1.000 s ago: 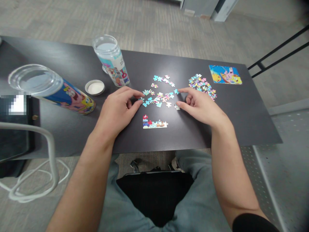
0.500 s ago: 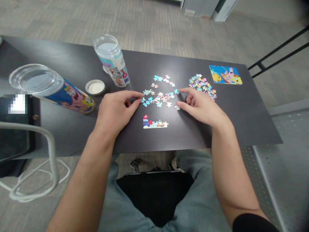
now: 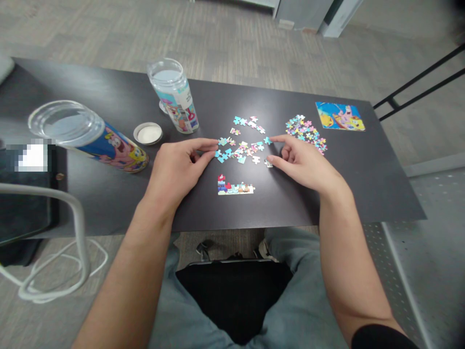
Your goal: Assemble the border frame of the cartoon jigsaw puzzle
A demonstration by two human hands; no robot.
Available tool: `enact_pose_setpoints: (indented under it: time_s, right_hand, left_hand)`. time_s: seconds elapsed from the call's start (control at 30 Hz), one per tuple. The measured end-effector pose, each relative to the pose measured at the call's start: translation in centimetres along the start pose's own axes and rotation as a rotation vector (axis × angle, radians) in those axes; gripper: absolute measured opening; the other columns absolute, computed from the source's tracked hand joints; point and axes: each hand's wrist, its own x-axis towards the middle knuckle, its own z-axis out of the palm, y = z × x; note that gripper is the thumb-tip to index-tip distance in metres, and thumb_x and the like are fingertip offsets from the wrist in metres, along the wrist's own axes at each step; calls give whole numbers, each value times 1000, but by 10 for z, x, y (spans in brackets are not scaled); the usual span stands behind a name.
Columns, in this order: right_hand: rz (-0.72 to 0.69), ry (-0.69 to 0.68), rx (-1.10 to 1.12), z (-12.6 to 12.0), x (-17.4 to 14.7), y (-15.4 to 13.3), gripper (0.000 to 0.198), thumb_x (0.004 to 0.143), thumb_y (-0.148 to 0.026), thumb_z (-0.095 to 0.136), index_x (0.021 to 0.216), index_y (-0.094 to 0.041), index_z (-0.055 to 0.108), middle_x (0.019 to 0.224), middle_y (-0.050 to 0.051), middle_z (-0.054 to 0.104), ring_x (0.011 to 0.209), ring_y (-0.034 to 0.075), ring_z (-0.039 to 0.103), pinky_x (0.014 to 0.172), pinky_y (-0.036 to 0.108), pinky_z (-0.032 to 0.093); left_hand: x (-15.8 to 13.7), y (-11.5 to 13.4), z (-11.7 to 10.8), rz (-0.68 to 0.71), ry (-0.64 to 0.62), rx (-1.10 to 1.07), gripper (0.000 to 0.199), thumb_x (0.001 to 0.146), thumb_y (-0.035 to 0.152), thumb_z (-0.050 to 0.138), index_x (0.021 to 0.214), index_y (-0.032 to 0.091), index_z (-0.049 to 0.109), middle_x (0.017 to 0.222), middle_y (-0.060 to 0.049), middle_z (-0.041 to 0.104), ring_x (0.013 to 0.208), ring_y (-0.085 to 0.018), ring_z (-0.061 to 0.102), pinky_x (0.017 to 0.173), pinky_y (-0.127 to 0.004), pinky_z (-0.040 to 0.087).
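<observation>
Loose jigsaw pieces lie in a spread cluster on the dark table between my hands. At the cluster's left edge, my left hand rests with thumb and forefinger apart, their tips touching or very near the outer pieces. My right hand is on the other side. Its forefinger reaches a blue piece and its thumb a pale piece, with a gap between the two digits and the other fingers curled. Closer to me lies a joined L-shaped strip of puzzle.
A denser pile of pieces sits beyond my right hand, near a cartoon picture card. To the left stand two clear-topped cartoon canisters, one tall and one farther back, with a round white lid. A white cable curves at far left.
The view has shifted slightly, so the table things appear a little to the right and lower. Both hands keep nearly the same pose beside the pieces.
</observation>
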Motion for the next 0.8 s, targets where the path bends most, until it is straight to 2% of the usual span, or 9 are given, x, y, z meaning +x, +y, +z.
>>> enact_pose_setpoints:
  time_s: [0.17,0.3,0.5,0.57,0.67,0.8]
  right_hand:
    - [23,-20,55,-2,0,3,66,108,-58,84,162,-22,81,88,1,66,72,26,58,76,48,52]
    - [65,-25,172,-2,-2,8,70,108,-62,87,169,-30,73,95,1,70,71,25,58,74,48,52]
    - [-9,107,90,-2,3,-3,50,111,-54,86,154,-29,83,101,3,76,69,23,58,77,48,56]
    - [-84,147,37,-2,22,-6,44,111,-49,85,150,-28,84,105,4,79,71,23,60,85,49,60]
    - [-246,186,-38,-1,72,-6,39,106,-40,85,142,-26,88,107,6,78,84,26,67,99,50,63]
    - [-277,237,-79,11,133,-1,28,111,-26,77,137,-25,88,113,8,77,92,26,69,104,48,65]
  left_hand:
    - [2,-1,1,-4,-6,-89,33,111,28,94,143,30,104,129,-5,101,98,-26,90,97,-38,68]
    - [2,-3,2,-15,-5,-139,37,106,28,98,143,28,102,128,-5,101,90,-24,85,93,-38,69]
    - [2,-6,4,-26,10,-168,38,104,29,99,142,27,100,130,-5,101,83,-21,78,91,-37,67]
    - [3,-6,4,-31,15,-166,42,103,30,100,145,26,99,134,-5,100,81,-20,76,90,-37,65]
    - [2,-4,2,-23,37,-145,41,105,30,97,145,25,98,137,-5,100,80,-19,75,92,-37,65]
    - [1,-2,-1,-15,46,-135,35,108,28,88,142,25,98,135,-5,99,81,-19,75,93,-37,65]
